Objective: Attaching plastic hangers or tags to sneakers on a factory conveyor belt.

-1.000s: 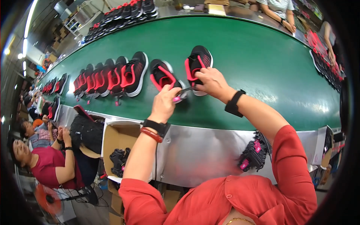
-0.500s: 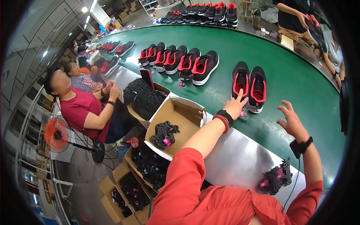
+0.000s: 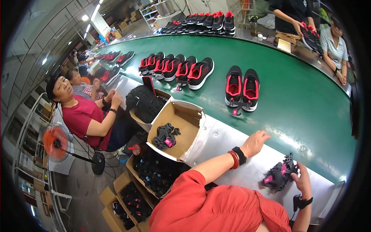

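Note:
My left hand is over the metal table edge with its fingers loosely bent and nothing visible in them. At the lower right, my right hand reaches the side of a pile of black plastic shoe hangers with pink tags. Its thumb and fingers are apart at the pile's edge; whether they grip a hanger does not show. Beyond my left hand, a pair of black shoes with red lining stands side by side on the green belt, a tagged hanger at their heels.
A white-rimmed carton with several hangers stands left of me, beside a box of black cords. More shoe pairs line the belt. A co-worker in dark red sits at the left near an orange fan. Another person's hands hold a shoe across the belt.
My left hand has let go of the shoe pair and drawn back toward me. My right hand has moved down to the hanger pile. The shoes appear further left in view, as the view shifted.

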`<state>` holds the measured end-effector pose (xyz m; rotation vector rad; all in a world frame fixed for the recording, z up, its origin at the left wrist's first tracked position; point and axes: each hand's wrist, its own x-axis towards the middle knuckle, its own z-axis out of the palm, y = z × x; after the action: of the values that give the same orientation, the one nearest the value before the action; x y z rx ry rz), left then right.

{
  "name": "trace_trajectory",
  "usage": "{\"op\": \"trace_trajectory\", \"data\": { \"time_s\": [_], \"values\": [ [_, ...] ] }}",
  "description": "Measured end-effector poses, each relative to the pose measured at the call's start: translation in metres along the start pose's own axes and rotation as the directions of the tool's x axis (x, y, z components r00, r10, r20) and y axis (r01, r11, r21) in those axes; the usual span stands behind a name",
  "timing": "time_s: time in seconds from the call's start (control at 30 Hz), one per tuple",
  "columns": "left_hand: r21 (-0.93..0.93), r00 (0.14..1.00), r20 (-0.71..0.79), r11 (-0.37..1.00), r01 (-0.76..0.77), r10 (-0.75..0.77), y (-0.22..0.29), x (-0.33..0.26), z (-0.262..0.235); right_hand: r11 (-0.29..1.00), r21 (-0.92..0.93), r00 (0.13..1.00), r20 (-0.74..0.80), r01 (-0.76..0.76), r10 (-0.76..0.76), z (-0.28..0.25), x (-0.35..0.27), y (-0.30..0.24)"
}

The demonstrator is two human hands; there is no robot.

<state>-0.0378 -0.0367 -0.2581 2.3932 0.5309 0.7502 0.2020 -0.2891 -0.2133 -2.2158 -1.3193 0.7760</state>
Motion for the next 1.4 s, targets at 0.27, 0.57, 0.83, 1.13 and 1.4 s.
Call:
{"op": "trace_trajectory", "data": {
  "time_s": [0.27,0.57,0.83,1.13,1.4],
  "values": [
    [-0.303,0.983,0.154,0.942,0.145,-0.102,0.012,0.005,0.034,0.941,-0.213,0.926,-0.218,0.264,-0.309,0.012,-0.039,-0.022],
    [-0.619,0.853,0.298,0.593,0.515,-0.429,-0.001,-0.001,-0.001,0.952,-0.093,0.902,-0.306,0.290,-0.305,0.058,-0.029,0.004],
    [-0.619,0.874,0.257,0.624,0.477,-0.414,-0.005,0.003,-0.001,0.947,-0.108,0.879,-0.352,0.303,-0.321,0.058,-0.024,0.001],
    [-0.621,0.865,0.263,0.611,0.491,-0.428,-0.005,0.000,-0.001,0.955,-0.034,0.847,-0.452,0.296,-0.278,0.066,-0.020,0.005],
    [-0.651,0.871,0.232,0.597,0.469,-0.433,-0.004,-0.002,-0.001,0.955,-0.016,0.825,-0.500,0.297,-0.265,0.067,-0.020,0.003]
  ]
}}
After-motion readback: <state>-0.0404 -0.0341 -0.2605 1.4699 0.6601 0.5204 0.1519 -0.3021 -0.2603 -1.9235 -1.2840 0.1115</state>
